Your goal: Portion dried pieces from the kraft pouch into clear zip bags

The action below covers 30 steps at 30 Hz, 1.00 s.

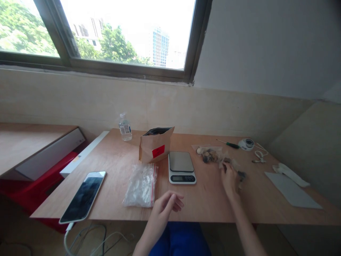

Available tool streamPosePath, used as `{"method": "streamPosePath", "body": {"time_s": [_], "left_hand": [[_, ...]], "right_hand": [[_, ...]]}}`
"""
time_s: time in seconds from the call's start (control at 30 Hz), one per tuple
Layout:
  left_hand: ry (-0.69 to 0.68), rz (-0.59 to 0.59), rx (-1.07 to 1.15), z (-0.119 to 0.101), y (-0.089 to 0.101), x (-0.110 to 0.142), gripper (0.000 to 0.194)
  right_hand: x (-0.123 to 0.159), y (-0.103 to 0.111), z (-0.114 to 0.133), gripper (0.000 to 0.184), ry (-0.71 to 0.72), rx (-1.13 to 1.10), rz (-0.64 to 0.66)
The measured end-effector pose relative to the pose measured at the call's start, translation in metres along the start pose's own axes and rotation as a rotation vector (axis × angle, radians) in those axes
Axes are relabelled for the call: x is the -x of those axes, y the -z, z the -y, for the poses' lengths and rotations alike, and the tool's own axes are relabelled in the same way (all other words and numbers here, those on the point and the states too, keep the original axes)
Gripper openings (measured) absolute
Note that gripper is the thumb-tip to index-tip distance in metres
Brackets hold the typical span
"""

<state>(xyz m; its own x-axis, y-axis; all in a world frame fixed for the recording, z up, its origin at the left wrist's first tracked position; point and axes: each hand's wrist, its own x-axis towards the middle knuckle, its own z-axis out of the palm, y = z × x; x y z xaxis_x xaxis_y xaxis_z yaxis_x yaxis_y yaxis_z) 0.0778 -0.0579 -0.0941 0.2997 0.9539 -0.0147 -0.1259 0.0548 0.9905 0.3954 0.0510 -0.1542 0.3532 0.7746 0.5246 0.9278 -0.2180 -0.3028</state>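
Fingers (173, 200) of the left hand (162, 209) curl loosely open, holding nothing, near the table's front edge and below the digital kitchen scale (181, 168). On the plywood table (205, 199), a clear plastic bag (213, 149) holds brown pieces; the right hand (229, 181) pinches its fingers shut, perhaps on a fold of that bag, just beside a small dark scrap (241, 175)

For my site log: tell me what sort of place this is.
Likely an indoor packing or weighing workspace: a plywood desk by a window, with a digital scale and a resealable plastic bag.
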Motion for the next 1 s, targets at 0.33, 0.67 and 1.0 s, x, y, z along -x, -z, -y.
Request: {"method": "streamPosePath", "body": {"time_s": [0.33,0.67,1.0], "left_hand": [[0.012,0.016,0.107,-0.005,-0.013,-0.001,0.036],[0.033,-0.390,0.537,-0.018,0.019,-0.009,0.044],[0.047,-0.390,0.319,-0.014,0.040,-0.003,0.037]], "right_hand": [[0.007,0.094,0.058,0.045,-0.069,-0.271,-0.185],[0.075,0.116,0.180,0.033,1.045,-0.562,0.201],[0.084,0.124,0.194,0.047,0.689,-0.899,0.735]]}}
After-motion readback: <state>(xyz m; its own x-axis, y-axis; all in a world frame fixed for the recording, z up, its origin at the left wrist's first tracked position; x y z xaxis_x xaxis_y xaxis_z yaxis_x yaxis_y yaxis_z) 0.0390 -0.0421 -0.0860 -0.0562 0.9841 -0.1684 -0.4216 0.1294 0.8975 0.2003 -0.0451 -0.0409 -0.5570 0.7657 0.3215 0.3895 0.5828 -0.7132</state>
